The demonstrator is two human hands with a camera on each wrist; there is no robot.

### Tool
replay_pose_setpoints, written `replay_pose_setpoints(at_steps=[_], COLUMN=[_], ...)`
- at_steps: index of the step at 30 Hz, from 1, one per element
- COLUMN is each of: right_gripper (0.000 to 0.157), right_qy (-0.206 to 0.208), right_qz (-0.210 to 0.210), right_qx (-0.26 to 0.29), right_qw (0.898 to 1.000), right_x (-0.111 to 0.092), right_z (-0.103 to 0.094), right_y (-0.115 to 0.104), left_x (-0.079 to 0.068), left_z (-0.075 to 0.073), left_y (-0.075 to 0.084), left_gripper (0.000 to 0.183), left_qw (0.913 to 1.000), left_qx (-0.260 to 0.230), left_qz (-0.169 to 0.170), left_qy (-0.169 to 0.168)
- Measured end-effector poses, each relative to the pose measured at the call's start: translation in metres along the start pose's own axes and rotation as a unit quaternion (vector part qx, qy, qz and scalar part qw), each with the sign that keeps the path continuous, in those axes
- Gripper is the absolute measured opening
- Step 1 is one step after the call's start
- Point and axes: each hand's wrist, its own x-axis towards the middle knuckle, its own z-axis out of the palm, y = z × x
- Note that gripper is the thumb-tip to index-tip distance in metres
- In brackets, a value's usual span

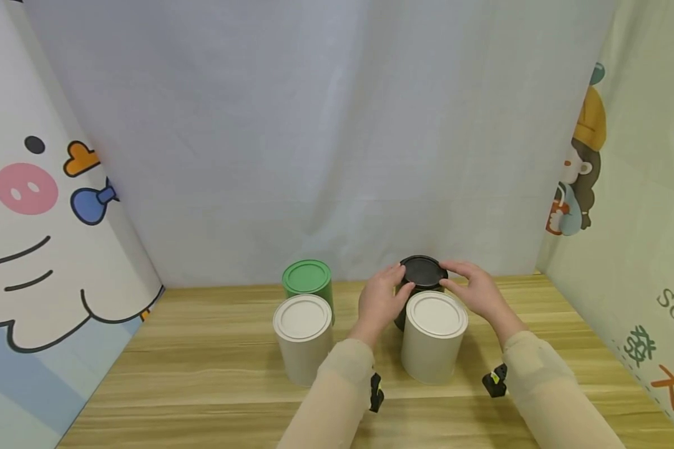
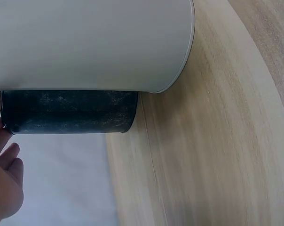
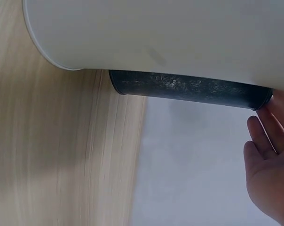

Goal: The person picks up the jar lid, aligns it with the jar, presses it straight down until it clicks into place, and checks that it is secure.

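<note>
Behind the right-hand white can (image 1: pixel 434 349) stands a black can (image 2: pixel 71 113) with a round black lid (image 1: pixel 424 272). My left hand (image 1: pixel 379 300) holds the left side of that lid's rim, its thumb on the near edge. On the opposite side my right hand (image 1: pixel 477 292) grips the rim with fingers and thumb. Both wrist views show fingertips at the black can's top end. The white can hides much of the black can's body from the head view.
To the left, a second white can (image 1: pixel 303 349) stands in front of a green can (image 1: pixel 307 278). All rest on a wood-grain table (image 1: pixel 202 374). A pale cloth (image 1: pixel 258 137) hangs behind, with printed sheets at both sides. Small black devices (image 1: pixel 495 381) sit by the wrists.
</note>
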Motion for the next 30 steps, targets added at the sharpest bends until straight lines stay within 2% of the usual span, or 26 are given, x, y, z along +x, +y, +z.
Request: replay_pose_setpoints(at_steps=[5, 11, 15, 22, 30], right_gripper=[0.041, 0.039, 0.038, 0.039, 0.043], right_qy=[-0.001, -0.005, -0.003, -0.005, -0.049], right_qz=[-0.004, -0.011, -0.024, -0.070, -0.075], right_qx=[-0.004, -0.003, -0.007, -0.045, -0.063], right_qw=[1.000, 1.000, 1.000, 0.997, 0.994], right_x=[0.000, -0.001, 0.000, 0.008, 0.016], right_z=[-0.001, -0.001, -0.002, -0.006, -0.005], right_y=[0.001, 0.003, 0.002, -0.003, -0.008], left_x=[0.000, 0.000, -0.002, -0.003, -0.001], left_z=[0.000, 0.002, 0.000, -0.008, -0.011], left_y=[0.000, -0.003, -0.006, -0.012, -0.016], left_gripper=[0.049, 0.046, 0.044, 0.041, 0.045], left_qw=[0.9988, 0.9980, 0.9982, 0.9969, 0.9958], left_qx=[0.038, 0.051, 0.044, 0.018, -0.003], left_qz=[0.003, 0.017, 0.032, 0.076, 0.081], left_qy=[-0.031, -0.035, -0.024, -0.007, -0.043])
